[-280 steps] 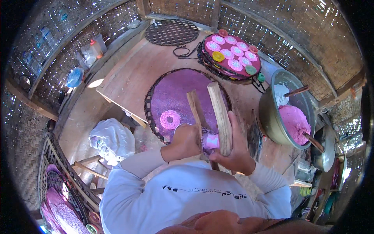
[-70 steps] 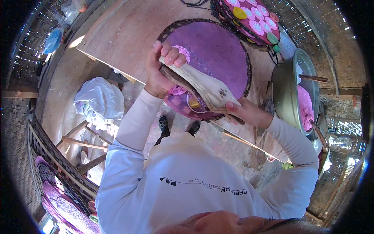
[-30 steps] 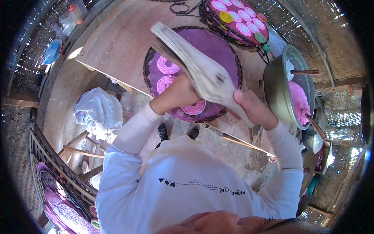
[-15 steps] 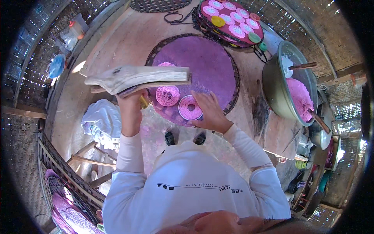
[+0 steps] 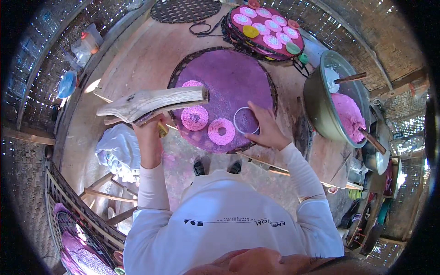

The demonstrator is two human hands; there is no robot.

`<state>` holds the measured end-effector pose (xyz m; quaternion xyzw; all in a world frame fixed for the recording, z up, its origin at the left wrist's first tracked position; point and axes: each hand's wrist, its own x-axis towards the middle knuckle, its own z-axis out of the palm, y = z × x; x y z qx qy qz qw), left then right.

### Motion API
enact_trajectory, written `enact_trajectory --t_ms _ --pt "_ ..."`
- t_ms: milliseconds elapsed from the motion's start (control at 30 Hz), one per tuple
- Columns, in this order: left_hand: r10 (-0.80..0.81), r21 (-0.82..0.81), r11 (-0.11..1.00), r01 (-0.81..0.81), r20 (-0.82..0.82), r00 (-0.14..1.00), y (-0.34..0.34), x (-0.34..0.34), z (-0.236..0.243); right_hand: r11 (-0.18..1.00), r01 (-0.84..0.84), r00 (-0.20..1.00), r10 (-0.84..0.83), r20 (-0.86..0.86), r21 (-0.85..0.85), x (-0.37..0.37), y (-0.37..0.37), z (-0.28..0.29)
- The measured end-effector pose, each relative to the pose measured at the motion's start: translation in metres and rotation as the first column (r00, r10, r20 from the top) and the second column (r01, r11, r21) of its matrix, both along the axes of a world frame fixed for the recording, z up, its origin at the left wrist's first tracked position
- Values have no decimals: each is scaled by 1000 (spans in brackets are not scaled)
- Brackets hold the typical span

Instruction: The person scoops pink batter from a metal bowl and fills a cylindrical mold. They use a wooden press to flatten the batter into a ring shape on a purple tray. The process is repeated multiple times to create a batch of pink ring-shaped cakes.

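Observation:
My left hand grips a pale wooden tool of two long lever pieces, raised over the left side of a round purple mat with a dark woven rim. A small yellow cylinder shows beside that hand, below the wood. My right hand is closed on a thin white ring at the mat's right side, thumb and fingers on its edge. Left of the ring lie a pink doughnut-shaped lace of strands and another pink lace disc; a further one is partly hidden behind the wood.
A big metal basin of pink and white paste with sticks stands at right. Behind are stacked trays of pink-white discs and a bare woven tray. White cloth lies at left, plastic bottles and bags along the wall.
My right hand has let go of the wooden tool and lifted the ring off the nearest pink lace, moving it rightward. The tool, now in my left hand alone, swung level and to the left.

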<state>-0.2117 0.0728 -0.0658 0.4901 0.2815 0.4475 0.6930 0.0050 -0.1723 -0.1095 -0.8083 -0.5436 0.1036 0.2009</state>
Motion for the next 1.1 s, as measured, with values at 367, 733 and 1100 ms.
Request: enact_trajectory --t_ms 367,733,1100 --pt "40 -3 999 -40 12 999 1 0 -15 600 782 616 -700 -360 171 106 16 -53" --pt "45 -14 999 -46 -73 996 16 -42 -41 612 787 41 71 -997 76 107 -12 -56" --pt "63 116 992 -51 -98 993 20 -18 -29 70 994 54 351 -935 84 -43 -39 -104"
